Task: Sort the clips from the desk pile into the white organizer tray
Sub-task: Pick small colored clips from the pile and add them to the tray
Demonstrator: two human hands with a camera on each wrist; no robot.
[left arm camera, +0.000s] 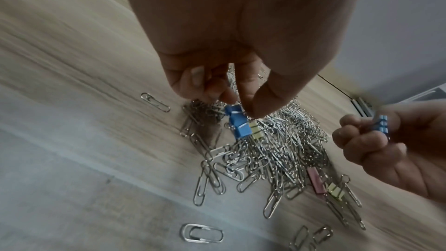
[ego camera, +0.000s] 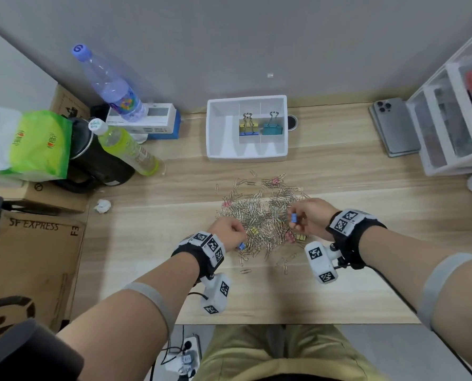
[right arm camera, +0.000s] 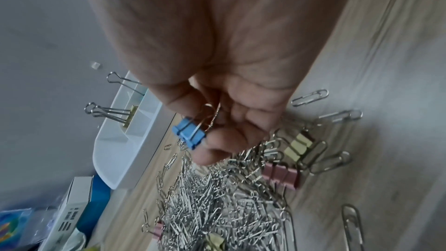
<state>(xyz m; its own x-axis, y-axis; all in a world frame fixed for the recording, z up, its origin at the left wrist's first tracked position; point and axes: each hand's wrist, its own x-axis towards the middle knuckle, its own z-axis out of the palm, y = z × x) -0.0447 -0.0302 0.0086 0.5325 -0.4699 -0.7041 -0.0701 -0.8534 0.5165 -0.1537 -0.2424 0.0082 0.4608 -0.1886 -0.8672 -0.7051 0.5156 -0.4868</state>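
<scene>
A pile of silver paper clips mixed with small pink and yellow binder clips lies on the wooden desk. My left hand pinches small blue binder clips by their wire handles at the pile's near left edge. My right hand holds a small blue binder clip just above the pile's right side. The white organizer tray stands beyond the pile; its back compartments hold a yellow binder clip and a teal binder clip.
Two bottles, a black kettle and a green bag crowd the left. A phone and a white drawer unit stand at the right. Cardboard boxes sit beside the desk's left edge. Loose paper clips lie near the front.
</scene>
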